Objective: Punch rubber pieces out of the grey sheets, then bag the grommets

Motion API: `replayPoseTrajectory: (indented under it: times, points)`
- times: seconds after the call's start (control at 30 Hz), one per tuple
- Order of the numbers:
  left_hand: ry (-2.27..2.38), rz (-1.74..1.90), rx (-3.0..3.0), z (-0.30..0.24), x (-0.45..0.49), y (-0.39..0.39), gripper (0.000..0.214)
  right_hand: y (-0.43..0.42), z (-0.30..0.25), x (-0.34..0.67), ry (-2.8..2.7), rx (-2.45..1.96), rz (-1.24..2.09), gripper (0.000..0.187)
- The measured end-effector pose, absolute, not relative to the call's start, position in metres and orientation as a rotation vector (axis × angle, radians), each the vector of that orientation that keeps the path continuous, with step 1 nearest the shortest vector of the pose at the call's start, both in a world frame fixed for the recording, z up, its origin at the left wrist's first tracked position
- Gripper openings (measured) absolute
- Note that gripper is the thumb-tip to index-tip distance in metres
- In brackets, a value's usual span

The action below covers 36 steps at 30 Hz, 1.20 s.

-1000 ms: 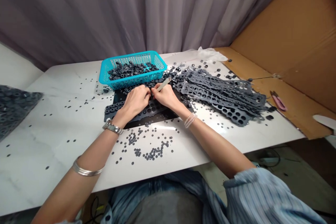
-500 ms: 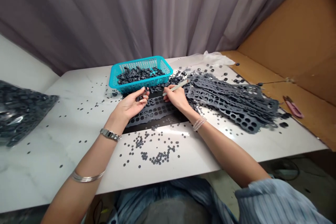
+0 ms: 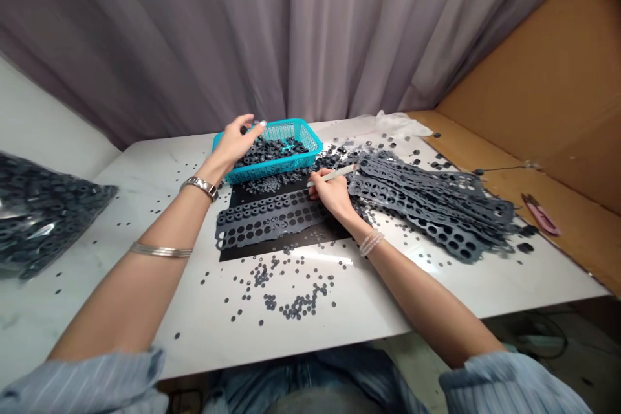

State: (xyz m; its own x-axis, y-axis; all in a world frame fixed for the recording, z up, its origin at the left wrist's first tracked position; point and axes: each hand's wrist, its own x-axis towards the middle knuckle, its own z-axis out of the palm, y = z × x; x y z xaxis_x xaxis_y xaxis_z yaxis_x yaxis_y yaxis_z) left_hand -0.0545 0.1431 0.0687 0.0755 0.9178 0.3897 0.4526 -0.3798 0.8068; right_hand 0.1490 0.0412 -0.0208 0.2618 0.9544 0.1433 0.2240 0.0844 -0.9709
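Note:
Over the left part of the turquoise basket (image 3: 310, 156), my left hand (image 3: 237, 141) is open, thumb and fingers apart. A dark piece shows by its fingers; whether it still touches them I cannot tell. Small black rubber-like parts (image 3: 272, 152) lie heaped in the basket. My right hand (image 3: 332, 194) is closed around a pale slim stick (image 3: 342, 172), resting at the right end of a dark perforated sheet (image 3: 262, 223). This sheet has rows of round holes and raised rings along its far edge, and lies on a black mat (image 3: 252, 250).
Several perforated sheets (image 3: 427, 197) are piled at the right. Small dark discs (image 3: 298, 305) are scattered over the white table (image 3: 369, 304). A clear bag of black parts (image 3: 43, 213) stands at the left; pink-handled cutters (image 3: 543, 215) lie at the far right.
My left hand has moved up and left from the sheet to above the basket, and its fingers have opened. My right hand stays near the sheet with the stick. The view has shifted slightly.

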Motion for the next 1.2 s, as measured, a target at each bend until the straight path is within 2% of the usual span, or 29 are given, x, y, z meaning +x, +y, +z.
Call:
replayPoseTrajectory:
  times: [0.1,0.3,0.37,0.5,1.2]
  points:
    - [1.425,1.055,2.006,0.066,-0.064,0.152,0.049,0.039,-0.017,0.146,-1.223,-1.362,0.82,0.024]
    - [1.435,1.14,2.342,0.045,-0.062,0.103,0.039,0.032,-0.014,0.135,-1.376,-1.309,0.91,0.023]
    - [1.34,0.985,2.594,0.037,-0.056,0.079,0.028,0.028,-0.012,0.134,-1.448,-1.311,0.913,0.022]
    - [1.213,0.591,2.837,0.023,-0.048,0.044,0.025,0.023,-0.008,0.134,-1.566,-1.334,0.883,0.022]
    - [1.376,0.312,2.975,0.017,-0.024,0.031,0.016,0.019,0.002,0.126,-1.757,-1.421,0.667,0.026]
